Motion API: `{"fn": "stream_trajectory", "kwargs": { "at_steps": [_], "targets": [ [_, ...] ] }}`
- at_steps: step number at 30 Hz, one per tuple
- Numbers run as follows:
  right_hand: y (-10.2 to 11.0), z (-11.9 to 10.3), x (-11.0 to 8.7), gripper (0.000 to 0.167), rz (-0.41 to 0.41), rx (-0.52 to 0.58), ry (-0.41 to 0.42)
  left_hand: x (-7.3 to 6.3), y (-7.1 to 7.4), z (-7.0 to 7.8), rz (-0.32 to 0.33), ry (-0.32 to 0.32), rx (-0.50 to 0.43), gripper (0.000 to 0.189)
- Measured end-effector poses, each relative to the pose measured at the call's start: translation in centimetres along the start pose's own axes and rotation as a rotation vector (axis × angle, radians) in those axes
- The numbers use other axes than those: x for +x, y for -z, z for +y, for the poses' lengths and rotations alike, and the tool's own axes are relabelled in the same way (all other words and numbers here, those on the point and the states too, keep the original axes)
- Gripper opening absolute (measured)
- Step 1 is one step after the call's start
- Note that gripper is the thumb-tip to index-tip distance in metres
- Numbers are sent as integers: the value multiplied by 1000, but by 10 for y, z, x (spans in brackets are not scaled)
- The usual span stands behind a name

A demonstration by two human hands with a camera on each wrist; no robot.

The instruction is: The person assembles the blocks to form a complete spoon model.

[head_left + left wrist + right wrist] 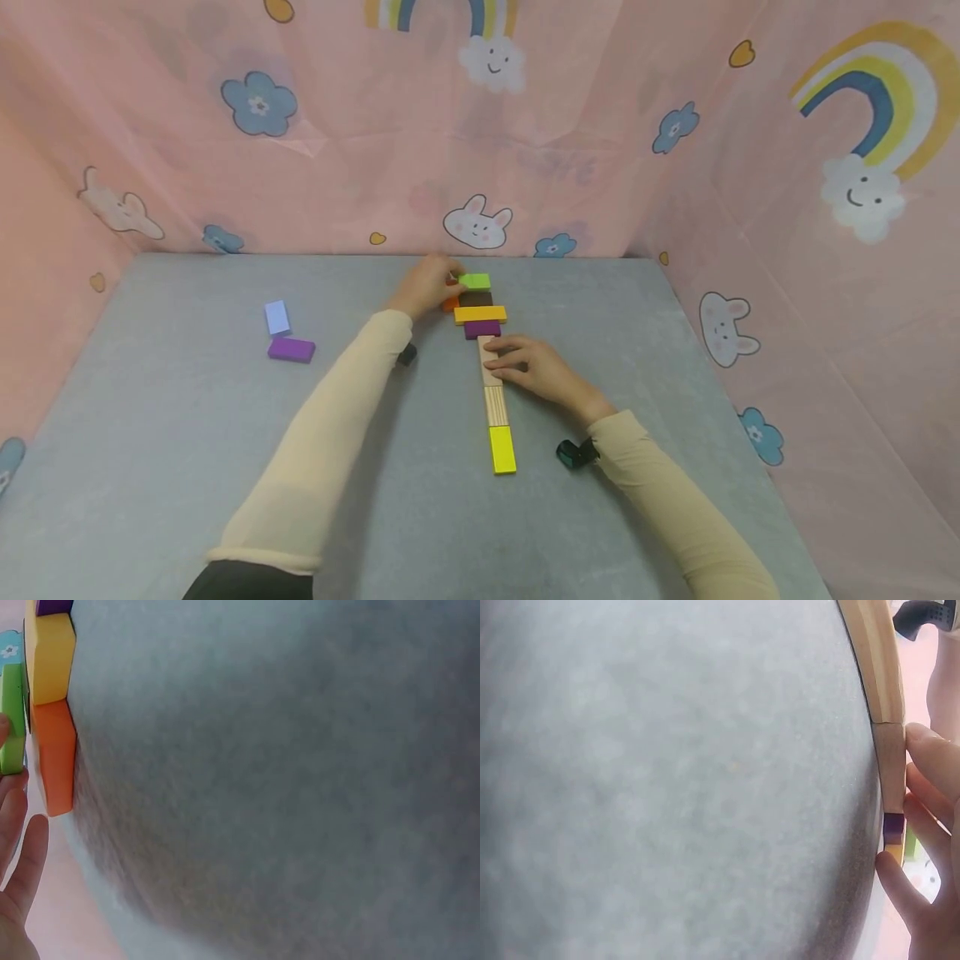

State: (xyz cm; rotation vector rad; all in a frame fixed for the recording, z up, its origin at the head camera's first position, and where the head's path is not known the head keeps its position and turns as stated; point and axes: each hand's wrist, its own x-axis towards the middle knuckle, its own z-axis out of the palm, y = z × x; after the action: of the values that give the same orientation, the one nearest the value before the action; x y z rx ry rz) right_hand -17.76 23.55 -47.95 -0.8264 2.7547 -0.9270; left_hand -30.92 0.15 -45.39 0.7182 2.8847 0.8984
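Note:
At the far end of a row of blocks, my left hand (pixel 426 287) pinches a light green block (pixel 475 281) between thumb and fingers. In the left wrist view the green block (pixel 13 720) appears above an orange block (pixel 56 757). A dark brown block (pixel 476 298), an orange-yellow block (pixel 480 315) and a purple block (pixel 482 330) lie nearer. My right hand (pixel 547 371) has its fingertips resting on a plain wooden block (pixel 490 375). Past it, towards me, come a striped wooden piece (pixel 496 406) and a bright yellow block (pixel 502 451).
On the left of the grey table (pixel 187 442) lie a pale blue block (pixel 277 317) and a second purple block (pixel 292 350), close together. Pink patterned cloth (pixel 337 167) rises behind the table's far edge and along both sides.

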Motion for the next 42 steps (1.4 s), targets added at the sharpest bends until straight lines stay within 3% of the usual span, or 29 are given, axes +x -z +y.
{"fn": "stream_trajectory", "kwargs": {
  "at_steps": [9,20,29,37,42],
  "targets": [
    [0,-1,0,24,-10,-6,-13,3,-8,-4,32,-23,28,30],
    [2,-3,0,25,-1,-3,20,0,-9,-4,24,7,22,31],
    [2,-1,0,24,-13,9,-1,0,-9,-2,18,9,45,32],
    [1,-1,0,24,-6,5,24,0,-8,-4,-8,24,3,34],
    [1,-2,-1,23,-3,7,17,0,-7,-8,-12,34,-79,33]
  ]
}}
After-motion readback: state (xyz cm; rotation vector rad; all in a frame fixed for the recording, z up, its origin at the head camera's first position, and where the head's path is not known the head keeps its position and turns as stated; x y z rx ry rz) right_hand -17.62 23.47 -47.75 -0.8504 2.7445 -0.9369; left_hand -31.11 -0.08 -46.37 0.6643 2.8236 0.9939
